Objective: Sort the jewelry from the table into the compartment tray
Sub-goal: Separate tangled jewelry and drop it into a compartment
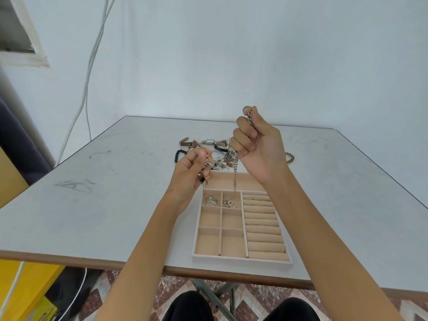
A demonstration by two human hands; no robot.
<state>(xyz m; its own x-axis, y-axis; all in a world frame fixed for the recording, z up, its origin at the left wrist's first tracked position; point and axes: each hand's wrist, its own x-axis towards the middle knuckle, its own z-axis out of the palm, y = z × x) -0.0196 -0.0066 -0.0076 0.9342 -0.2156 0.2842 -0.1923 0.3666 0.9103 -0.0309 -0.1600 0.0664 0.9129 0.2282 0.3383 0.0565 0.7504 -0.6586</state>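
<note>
A beige compartment tray lies on the table in front of me. A leaf brooch and a heart pendant sit in its two upper small compartments, and thin rings rest on the top ring rolls. My right hand is raised above the tray's far end, shut on a silver chain that hangs down over the tray. My left hand holds a beaded bracelet beside the tray's far left corner. A pile of jewelry lies behind the tray.
Several watches lie in a row at the back of the pile. A black bead bracelet lies left of it, and a bangle to the right. The grey table ends at a brown front edge near my knees.
</note>
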